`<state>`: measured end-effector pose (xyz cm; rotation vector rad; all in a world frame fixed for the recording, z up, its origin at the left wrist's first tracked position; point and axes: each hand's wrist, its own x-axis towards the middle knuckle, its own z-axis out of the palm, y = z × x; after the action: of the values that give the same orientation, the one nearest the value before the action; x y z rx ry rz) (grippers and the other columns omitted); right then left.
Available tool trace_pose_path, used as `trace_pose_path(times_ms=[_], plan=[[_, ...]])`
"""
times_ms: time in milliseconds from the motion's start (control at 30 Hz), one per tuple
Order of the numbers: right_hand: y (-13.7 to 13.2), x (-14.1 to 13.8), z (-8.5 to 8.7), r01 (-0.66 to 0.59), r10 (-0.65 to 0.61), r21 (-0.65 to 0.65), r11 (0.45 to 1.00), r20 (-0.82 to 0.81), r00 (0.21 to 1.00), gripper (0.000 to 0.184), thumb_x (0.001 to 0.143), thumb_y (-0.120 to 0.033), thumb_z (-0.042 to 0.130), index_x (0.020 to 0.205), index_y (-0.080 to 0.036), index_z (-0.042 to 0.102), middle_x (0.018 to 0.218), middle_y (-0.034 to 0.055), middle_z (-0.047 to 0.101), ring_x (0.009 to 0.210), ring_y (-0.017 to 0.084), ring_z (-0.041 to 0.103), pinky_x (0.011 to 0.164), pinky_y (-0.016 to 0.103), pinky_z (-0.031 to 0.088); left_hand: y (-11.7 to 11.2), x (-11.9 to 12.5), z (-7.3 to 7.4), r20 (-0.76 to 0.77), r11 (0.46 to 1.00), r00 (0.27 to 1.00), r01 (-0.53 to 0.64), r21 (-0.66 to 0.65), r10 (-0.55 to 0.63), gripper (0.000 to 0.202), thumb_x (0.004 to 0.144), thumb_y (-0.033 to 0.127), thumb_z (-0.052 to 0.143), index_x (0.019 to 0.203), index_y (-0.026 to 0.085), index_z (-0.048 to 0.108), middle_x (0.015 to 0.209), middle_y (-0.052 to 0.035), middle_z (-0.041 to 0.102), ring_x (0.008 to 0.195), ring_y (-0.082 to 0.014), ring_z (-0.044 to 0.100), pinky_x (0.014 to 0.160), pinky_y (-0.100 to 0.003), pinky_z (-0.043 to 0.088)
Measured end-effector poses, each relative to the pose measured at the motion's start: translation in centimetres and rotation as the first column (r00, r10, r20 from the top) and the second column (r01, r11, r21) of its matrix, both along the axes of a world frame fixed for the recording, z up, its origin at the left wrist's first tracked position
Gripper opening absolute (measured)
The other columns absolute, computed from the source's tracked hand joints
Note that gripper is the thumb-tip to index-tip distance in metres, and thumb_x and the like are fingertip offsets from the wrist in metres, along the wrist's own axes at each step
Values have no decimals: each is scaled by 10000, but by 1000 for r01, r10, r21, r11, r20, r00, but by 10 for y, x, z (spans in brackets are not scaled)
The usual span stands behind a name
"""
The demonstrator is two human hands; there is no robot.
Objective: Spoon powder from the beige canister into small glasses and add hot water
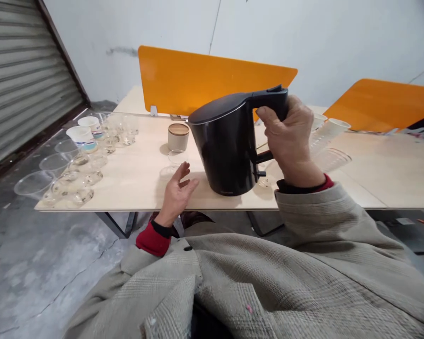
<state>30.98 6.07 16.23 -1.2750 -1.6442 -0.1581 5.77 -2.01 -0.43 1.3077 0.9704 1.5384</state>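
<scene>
My right hand (289,139) is wrapped round the handle of a black electric kettle (226,141), which stands on or just above the front part of the pale wooden table (134,179). Its lid is closed. Near the table's front edge my left hand (178,190) hovers with the fingers loosely spread and nothing in them. Just beyond that hand stands a small clear glass cup (176,157). Behind the cup is a beige jar with a wooden lid (178,135).
Several clear plastic cups (70,181) and two white paper cups (82,136) crowd the table's left end. More stacked cups (330,134) lie right of the kettle. Orange divider panels (198,80) stand along the table's back. A roller shutter (17,80) closes the left wall.
</scene>
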Motion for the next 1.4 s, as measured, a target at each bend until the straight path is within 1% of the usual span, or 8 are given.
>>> trace_pose_path(times_ms=[67,133,267,433,667,1067,1233,1400], plan=[[-17,-14,17,14,-14,-20,1000,11,1000,331,948,-415,713,793,-259,467,693,-50,450,654,144,411,674,328,356,-2,13,7,51,997,997,59,-43,-57,889,811,610,869,1570,273,552,1673,-181,536,1501,-384,560,1161,-562,533],[-29,-27,31,51,-45,-78,996,73,996,372,919,-365,763,753,-259,448,659,-58,451,631,136,387,661,329,333,-4,22,13,103,991,988,117,-58,-111,905,799,593,887,1572,262,553,1702,-176,498,1512,-391,540,1162,-552,530],[-37,-47,45,133,-93,-161,978,235,968,355,906,-330,800,750,-252,491,692,-35,527,666,151,446,678,338,342,-7,33,23,192,980,964,194,-38,-183,747,844,575,853,1474,240,632,1582,-137,626,1434,-352,600,1171,-501,519],[-29,-55,52,145,-48,-211,967,407,912,228,979,-464,696,879,-264,647,796,29,635,802,242,593,755,371,410,-11,37,28,290,973,940,213,-95,-177,711,825,569,868,1417,236,658,1546,-120,657,1387,-340,626,1163,-496,518],[-24,-77,74,233,-7,-295,927,605,796,343,1043,-516,595,959,-197,690,961,139,730,884,272,640,755,375,380,-15,45,32,392,941,887,315,-126,-245,755,804,623,866,1414,233,653,1529,-122,668,1396,-356,608,1145,-523,529],[-12,-100,81,272,13,-289,918,707,707,452,1053,-569,551,1033,-155,729,1117,227,766,1042,393,721,822,430,476,-3,51,25,539,917,799,384,-112,-269,558,828,543,879,1250,214,724,1513,-106,665,1419,-343,603,1209,-562,506],[-9,-108,83,276,17,-291,916,714,700,443,1026,-597,618,958,-169,712,1118,229,769,990,360,712,795,412,448,-3,52,25,549,913,784,398,-85,-291,478,857,535,850,1209,230,743,1567,-94,634,1458,-349,583,1225,-580,499],[-5,-112,82,238,22,-285,929,682,731,431,992,-592,678,823,-199,623,1035,182,762,941,296,682,808,382,442,-2,53,25,560,913,776,401,-80,-291,489,862,550,844,1205,216,744,1560,-110,637,1475,-360,571,1233,-586,493]])
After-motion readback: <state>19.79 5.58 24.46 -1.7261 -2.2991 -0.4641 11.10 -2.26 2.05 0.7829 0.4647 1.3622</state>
